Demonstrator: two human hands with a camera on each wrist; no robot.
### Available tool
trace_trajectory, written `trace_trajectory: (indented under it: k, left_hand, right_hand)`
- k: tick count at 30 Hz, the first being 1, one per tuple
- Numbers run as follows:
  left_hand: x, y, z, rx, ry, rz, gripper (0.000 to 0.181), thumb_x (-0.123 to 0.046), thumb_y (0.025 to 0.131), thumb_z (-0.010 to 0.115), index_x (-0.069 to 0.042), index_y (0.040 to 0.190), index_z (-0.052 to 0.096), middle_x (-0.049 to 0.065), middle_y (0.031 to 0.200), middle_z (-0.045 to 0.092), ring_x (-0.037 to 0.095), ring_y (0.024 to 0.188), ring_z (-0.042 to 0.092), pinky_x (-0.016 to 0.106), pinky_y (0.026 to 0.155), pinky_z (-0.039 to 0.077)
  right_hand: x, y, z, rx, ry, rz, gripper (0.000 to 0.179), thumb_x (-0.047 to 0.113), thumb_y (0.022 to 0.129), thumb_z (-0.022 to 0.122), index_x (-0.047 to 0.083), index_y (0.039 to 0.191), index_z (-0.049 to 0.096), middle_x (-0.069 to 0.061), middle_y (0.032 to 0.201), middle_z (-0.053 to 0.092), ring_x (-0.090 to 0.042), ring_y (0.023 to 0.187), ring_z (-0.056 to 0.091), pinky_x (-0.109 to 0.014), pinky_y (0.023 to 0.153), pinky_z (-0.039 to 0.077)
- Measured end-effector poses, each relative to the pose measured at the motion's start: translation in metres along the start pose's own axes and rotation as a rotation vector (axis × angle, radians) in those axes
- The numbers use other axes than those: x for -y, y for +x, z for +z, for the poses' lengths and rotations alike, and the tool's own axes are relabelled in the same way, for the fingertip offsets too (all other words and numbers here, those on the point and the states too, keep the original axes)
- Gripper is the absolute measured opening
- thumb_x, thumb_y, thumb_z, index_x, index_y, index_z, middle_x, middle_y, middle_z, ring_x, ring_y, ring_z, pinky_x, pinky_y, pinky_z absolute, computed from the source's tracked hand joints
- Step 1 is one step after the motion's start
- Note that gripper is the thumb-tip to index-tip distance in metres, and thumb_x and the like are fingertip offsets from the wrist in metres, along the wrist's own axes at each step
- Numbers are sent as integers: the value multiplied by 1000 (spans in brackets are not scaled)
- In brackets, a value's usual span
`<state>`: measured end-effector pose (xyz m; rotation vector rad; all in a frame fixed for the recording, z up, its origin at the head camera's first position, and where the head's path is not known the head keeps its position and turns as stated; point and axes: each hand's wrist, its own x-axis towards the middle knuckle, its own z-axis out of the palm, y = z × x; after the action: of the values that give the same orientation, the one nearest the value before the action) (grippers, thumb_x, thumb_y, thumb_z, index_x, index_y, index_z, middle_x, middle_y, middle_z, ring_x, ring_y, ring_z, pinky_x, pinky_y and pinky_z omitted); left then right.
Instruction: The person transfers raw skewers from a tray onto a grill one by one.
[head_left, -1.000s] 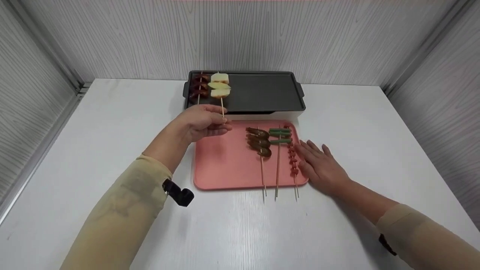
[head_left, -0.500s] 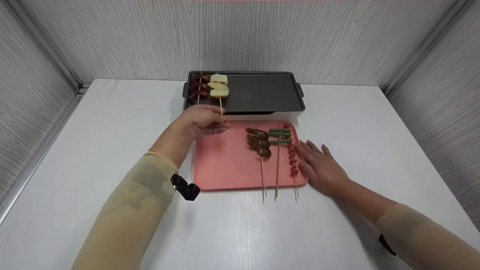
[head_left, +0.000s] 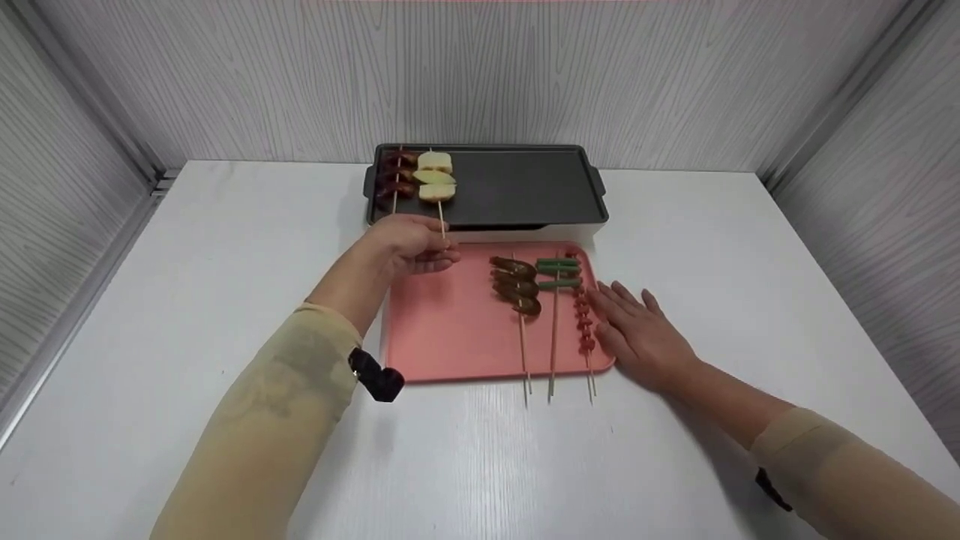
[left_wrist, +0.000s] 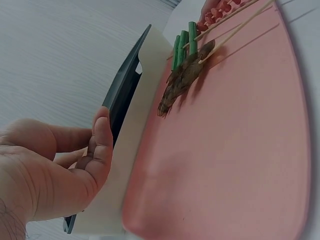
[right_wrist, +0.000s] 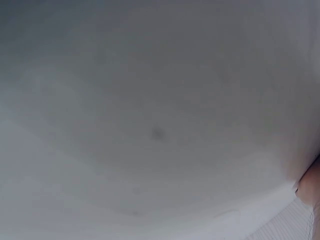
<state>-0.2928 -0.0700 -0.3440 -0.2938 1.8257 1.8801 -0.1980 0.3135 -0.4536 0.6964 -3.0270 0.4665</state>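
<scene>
Currently pinching, between thumb and curled fingers of the left hand (head_left: 411,241), the bare stick of a white-and-yellow skewer (head_left: 435,178), just left of the upper centre in the head view. Holding its food pieces over the left end of a black griddle plate (head_left: 517,184), just beside a dark red skewer (head_left: 397,176); impossible to tell any contact with the plate. Resting the right hand (head_left: 646,337), fingers straight and released, along the right edge of a pink tray (head_left: 450,330), right of centre. Seen on the tray's right half, from left to right: a brown shrimp skewer (head_left: 517,288), a green skewer (head_left: 557,268) and, close by the right fingertips, a red skewer (head_left: 584,324), all with stick ends jutting past the bottom rim. Blurred almost wholly in the right wrist view.
</scene>
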Motion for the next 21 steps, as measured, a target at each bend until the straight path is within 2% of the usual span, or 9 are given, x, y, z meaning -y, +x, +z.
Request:
trace_trajectory:
  k: [6, 11, 15, 21]
  left_hand:
    - [1, 0, 1, 0, 12, 11, 52, 1, 106, 60, 1, 156, 46, 27, 144, 59, 18, 87, 72, 29, 84, 62]
    - [3, -2, 4, -32, 29, 10, 49, 0, 107, 59, 2, 154, 47, 27, 138, 63, 19, 89, 72, 32, 88, 61]
    - [6, -7, 6, -49, 27, 2, 43, -4, 109, 57, 4, 150, 51, 24, 125, 69, 18, 85, 73, 32, 87, 62]
    - [15, -24, 8, -17, 77, -29, 35, -13, 110, 56, 4, 141, 56, 12, 100, 69, 18, 85, 73, 32, 87, 62]
  right_hand:
    - [-2, 0, -1, 4, 3, 0, 61, 42, 114, 39, 15, 168, 32, -4, 172, 31, -30, 161, 21, -62, 128, 6]
    - [-3, -1, 0, 4, 2, -1, 61, 43, 114, 39, 15, 168, 32, -3, 172, 31, -30, 161, 21, -62, 128, 6]
    - [-2, -1, 0, 5, 0, 8, 62, 45, 114, 38, 17, 169, 31, -3, 172, 31, -30, 162, 20, -61, 129, 6]
    - [-1, 0, -2, 12, -4, 12, 62, 45, 114, 38, 17, 169, 31, -3, 173, 31, -29, 162, 19, -61, 129, 6]
